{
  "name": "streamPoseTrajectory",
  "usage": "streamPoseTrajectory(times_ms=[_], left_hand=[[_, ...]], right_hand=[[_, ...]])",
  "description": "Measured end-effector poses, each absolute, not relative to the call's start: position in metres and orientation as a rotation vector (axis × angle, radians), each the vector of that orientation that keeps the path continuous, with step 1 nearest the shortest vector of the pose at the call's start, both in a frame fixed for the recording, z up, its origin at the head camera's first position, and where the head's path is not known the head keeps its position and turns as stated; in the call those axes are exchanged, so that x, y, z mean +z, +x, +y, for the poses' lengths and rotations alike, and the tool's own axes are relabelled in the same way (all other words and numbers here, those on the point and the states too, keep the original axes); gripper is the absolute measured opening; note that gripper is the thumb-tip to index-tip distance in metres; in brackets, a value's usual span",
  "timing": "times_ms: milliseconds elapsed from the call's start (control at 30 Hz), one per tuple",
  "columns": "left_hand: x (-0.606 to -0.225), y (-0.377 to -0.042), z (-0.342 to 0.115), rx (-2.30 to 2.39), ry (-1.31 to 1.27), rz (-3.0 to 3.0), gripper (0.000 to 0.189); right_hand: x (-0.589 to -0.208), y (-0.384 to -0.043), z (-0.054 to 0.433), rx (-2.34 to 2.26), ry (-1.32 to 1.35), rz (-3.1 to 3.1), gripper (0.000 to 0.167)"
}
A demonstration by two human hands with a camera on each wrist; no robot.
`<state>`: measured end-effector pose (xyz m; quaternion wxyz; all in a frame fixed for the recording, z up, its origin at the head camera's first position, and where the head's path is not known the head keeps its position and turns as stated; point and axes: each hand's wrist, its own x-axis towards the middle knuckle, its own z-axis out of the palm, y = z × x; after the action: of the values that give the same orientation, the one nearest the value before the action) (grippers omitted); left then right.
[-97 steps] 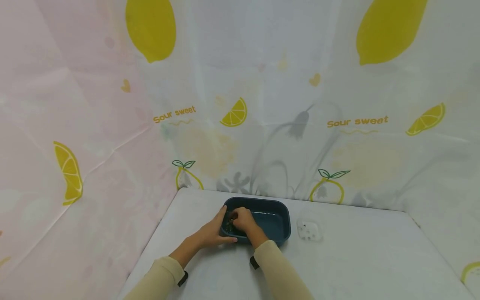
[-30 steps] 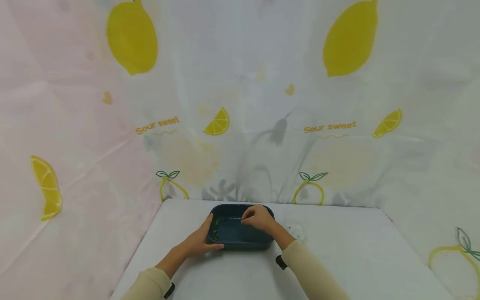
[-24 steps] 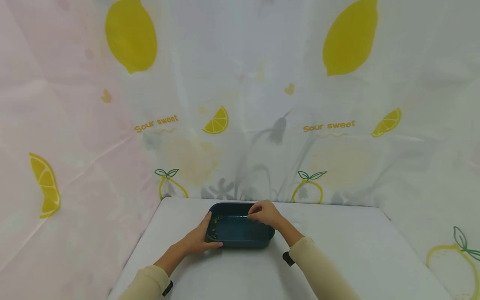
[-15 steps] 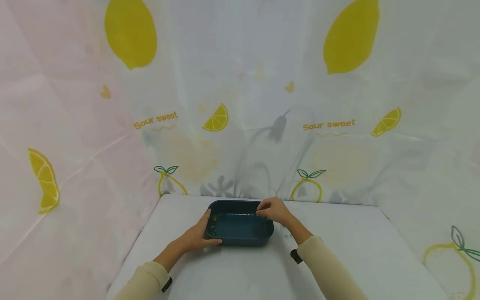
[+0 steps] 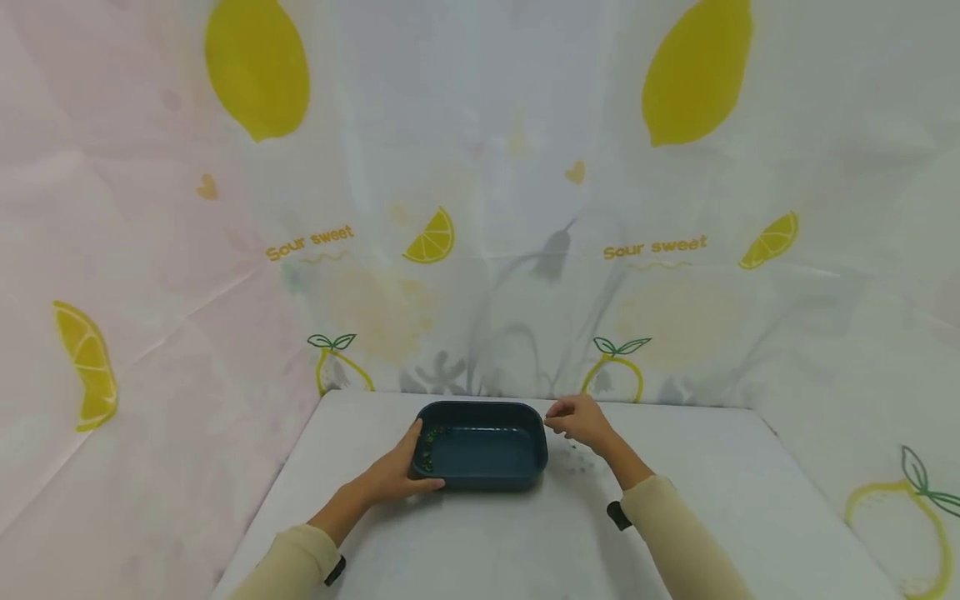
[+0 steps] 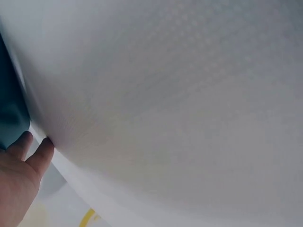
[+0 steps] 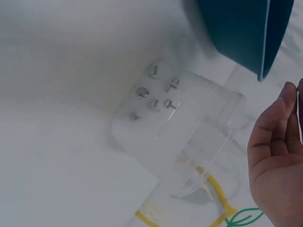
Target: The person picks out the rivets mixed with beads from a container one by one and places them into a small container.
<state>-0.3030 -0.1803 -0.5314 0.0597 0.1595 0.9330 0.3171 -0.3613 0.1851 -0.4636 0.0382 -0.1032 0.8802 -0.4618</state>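
Observation:
My left hand (image 5: 392, 477) grips the left end of a dark blue rectangular tray (image 5: 480, 482), thumb along the front and fingers on the far side. Small green bits (image 5: 428, 448) lie along the tray's left inner edge. Just beyond its right rim, my right hand (image 5: 581, 419) is raised, thumb and forefinger pinched together. A tiny dark object seems to sit between those fingertips, too small to identify. Near this hand stands a clear plastic box (image 7: 177, 127) holding several silver thumbtacks (image 7: 143, 92). In the left wrist view only part of the left hand (image 6: 21, 172) shows.
The white table (image 5: 480, 550) runs up to a backdrop (image 5: 517, 333) printed with lemons. The clear box is faint against the table in the head view, partly behind the right hand.
My right hand has risen from the tray's left end and moved right, past the right rim toward the clear box. The left hand keeps its grip on the tray.

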Motion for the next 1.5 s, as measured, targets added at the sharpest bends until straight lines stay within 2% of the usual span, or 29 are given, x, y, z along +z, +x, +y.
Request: streamPoseTrajectory(times_ms=[433,667,1167,1500], left_hand=[[-0.530,-0.303,-0.179,0.934,0.461,2.833,0.121],[-0.529,-0.307,-0.180,0.954,0.478,2.843,0.121],[-0.540,-0.299,-0.181,0.946,0.462,2.836,0.122],[-0.537,-0.304,-0.182,0.931,0.476,2.844,0.122]], right_hand=[[-0.473,-0.356,0.226,-1.424,-0.131,2.734,0.014],[-0.473,-0.356,0.241,-1.414,-0.113,2.776,0.015],[-0.483,-0.340,0.245,-1.410,-0.083,2.763,0.012],[-0.481,-0.344,0.244,-1.377,-0.147,2.786,0.009]])
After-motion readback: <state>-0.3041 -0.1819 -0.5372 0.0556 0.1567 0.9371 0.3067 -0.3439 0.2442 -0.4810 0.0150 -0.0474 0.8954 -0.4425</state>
